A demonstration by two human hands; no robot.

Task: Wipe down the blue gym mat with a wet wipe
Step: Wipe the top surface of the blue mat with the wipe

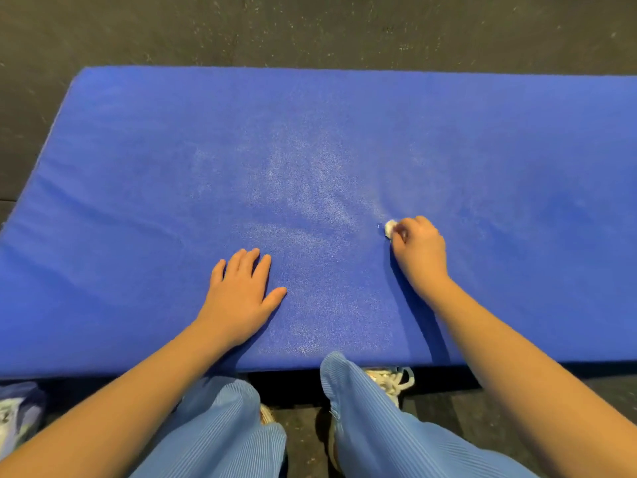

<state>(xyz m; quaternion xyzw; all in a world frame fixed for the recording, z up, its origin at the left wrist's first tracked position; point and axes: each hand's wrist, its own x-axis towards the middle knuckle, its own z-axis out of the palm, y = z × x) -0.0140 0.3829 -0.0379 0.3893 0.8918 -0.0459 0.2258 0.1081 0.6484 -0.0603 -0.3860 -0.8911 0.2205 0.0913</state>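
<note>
Down on the dark speckled floor lies the blue gym mat, spanning most of the view, with its left end in sight and its right end running out of frame. A pale, shiny sheen shows on its surface around the middle, between and beyond the 2 hands. The left hand rests flat on the mat near its near edge, palm down, fingers straight and slightly spread, holding nothing. The right hand sits to the right and a little farther away, its fingers curled around a small bunched white wet wipe, which is pressed against the mat. Light blue ribbed trousers and a white laced shoe show just beside the mat's near edge.
</note>
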